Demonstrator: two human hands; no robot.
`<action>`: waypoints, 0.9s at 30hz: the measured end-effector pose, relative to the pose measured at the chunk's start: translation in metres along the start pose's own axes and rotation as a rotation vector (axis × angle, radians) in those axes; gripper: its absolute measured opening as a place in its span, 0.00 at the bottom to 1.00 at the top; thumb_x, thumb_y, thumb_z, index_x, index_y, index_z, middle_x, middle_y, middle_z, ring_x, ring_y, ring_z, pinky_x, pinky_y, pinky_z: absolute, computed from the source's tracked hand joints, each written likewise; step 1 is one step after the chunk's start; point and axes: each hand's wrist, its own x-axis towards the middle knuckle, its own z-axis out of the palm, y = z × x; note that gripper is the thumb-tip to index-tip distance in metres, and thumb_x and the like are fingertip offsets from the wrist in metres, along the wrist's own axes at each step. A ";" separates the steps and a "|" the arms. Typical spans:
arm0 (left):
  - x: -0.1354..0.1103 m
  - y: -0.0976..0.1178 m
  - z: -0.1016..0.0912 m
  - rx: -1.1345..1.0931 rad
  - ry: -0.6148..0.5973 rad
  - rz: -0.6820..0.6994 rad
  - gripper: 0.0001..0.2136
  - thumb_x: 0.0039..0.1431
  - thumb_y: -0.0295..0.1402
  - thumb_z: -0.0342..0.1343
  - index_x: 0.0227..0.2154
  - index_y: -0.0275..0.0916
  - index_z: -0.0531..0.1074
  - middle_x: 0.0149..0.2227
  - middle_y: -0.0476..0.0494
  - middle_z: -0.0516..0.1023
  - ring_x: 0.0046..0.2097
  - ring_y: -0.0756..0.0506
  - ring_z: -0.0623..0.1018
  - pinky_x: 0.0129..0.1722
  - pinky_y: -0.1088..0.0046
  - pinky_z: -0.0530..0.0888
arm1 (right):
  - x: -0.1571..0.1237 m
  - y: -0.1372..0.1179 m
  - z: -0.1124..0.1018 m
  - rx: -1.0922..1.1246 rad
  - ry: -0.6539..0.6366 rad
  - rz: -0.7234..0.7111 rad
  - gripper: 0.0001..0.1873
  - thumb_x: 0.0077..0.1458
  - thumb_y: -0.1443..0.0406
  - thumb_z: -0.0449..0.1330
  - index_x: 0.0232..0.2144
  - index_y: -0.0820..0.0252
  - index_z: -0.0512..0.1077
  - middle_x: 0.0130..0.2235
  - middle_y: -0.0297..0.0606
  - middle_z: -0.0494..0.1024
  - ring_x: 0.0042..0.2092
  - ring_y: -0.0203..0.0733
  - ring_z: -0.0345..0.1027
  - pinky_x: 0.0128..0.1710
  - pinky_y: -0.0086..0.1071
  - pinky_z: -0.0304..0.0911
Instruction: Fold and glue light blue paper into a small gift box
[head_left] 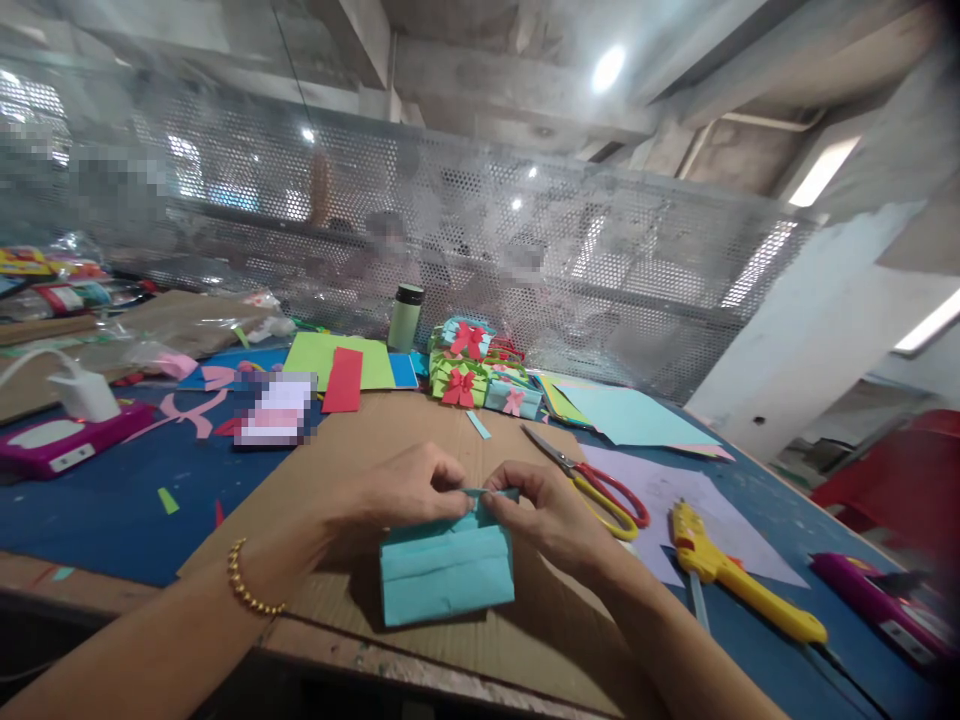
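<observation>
A light-blue folded paper bag rests on the brown cardboard sheet in front of me. My left hand pinches the bag's upper edge from the left. Close beside it, my right hand grips the same edge between thumb and fingers. The fingertips of both hands nearly meet over a small folded flap, partly hidden by them. A pair of scissors with red and yellow handles lies just past my right hand, its blades pointing away to the left.
A yellow glue gun lies on white paper at right. Finished paper bags with bows stand at the back near a green bottle. Coloured sheets, a phone and purple power strips sit around the cardboard.
</observation>
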 end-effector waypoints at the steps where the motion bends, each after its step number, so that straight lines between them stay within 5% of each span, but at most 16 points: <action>1: 0.000 0.000 0.000 -0.001 -0.008 -0.004 0.08 0.49 0.31 0.50 0.18 0.38 0.62 0.21 0.55 0.54 0.25 0.52 0.57 0.23 0.74 0.52 | 0.000 -0.001 0.000 0.002 0.003 -0.001 0.13 0.51 0.57 0.56 0.26 0.61 0.72 0.26 0.32 0.69 0.30 0.36 0.57 0.30 0.29 0.53; 27: -0.003 0.005 0.005 -0.107 0.023 -0.074 0.08 0.46 0.33 0.54 0.17 0.37 0.62 0.21 0.55 0.54 0.25 0.53 0.56 0.23 0.73 0.50 | -0.001 0.000 0.003 -0.062 0.035 -0.014 0.10 0.51 0.61 0.56 0.25 0.61 0.73 0.26 0.33 0.72 0.30 0.36 0.61 0.31 0.29 0.56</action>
